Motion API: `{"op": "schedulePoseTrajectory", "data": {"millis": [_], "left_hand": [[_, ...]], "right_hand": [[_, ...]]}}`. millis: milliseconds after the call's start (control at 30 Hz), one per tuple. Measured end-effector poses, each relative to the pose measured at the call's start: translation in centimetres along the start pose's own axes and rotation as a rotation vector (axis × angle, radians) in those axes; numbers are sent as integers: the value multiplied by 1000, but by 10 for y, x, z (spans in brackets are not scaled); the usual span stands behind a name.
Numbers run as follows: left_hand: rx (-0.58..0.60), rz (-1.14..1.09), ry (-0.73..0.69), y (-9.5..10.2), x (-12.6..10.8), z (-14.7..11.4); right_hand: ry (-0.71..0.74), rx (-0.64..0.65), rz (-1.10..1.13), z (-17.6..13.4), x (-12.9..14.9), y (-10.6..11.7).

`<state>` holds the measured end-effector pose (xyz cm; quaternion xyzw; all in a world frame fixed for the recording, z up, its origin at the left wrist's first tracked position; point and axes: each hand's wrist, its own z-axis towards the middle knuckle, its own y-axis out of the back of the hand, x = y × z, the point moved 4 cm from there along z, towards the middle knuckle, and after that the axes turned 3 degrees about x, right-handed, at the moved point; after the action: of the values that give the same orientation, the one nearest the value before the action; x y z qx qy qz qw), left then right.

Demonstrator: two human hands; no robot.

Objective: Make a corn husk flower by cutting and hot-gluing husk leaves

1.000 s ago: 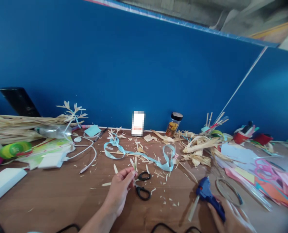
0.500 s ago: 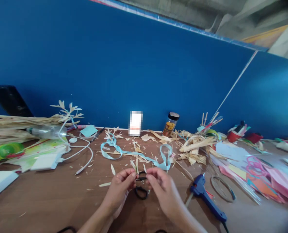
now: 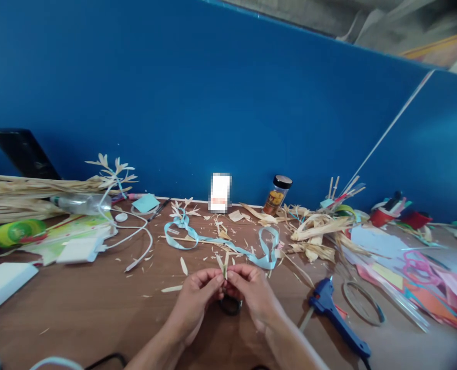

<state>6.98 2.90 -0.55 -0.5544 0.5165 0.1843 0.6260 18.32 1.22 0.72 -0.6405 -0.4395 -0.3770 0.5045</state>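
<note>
My left hand (image 3: 198, 298) is closed in a pinch on a small bunch of pale dried husk strips (image 3: 224, 263), which stand up like petals with a greenish base. My right hand (image 3: 254, 293) meets it, thumb and fingertips pinched on a husk strip against the same bunch. Below the fingertips lies a black-handled pair of scissors (image 3: 230, 306), partly hidden by the hands. Beyond them, a light blue ribbon (image 3: 209, 239) curls across the table among husk scraps. A finished-looking husk flower (image 3: 184, 209) lies at the ribbon's left end.
To the right lie a blue glue gun (image 3: 338, 318), a roll of wire or tape (image 3: 363, 303) and coloured paper (image 3: 378, 241). A jar with a black lid (image 3: 278, 194) stands by the blue partition (image 3: 228, 92). White cables and a white box (image 3: 7, 288) occupy the left.
My right hand has moved left, bringing its separate husk strip against the bunch in my left hand. The view has shifted slightly, so the scene sits a little farther right.
</note>
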Motion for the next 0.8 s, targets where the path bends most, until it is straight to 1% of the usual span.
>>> {"op": "schedulePoseTrajectory", "data": {"millis": [200,367,433,500,600,700,800], "left_hand": [[-52,140,-16,4,0,0],[-99,259,-24,7,-4,0],[-92,299,-53,6,-5,-1],[-79,318,-70,6,-5,-1],[-70,291,-66,6,-4,-1],[-31,259,-49,4,-3,-2],[-54,299,-38,4,-4,-2]], "right_hand": [[30,1,-113,2,1,5],[176,1,-376,1,10,5],[233,-20,-487,-1,12,4],[264,-46,-550,-3,13,4],[280,-83,-571,-4,13,4],[281,-100,-576,-5,13,4],[289,-106,-580,-6,13,3]]}}
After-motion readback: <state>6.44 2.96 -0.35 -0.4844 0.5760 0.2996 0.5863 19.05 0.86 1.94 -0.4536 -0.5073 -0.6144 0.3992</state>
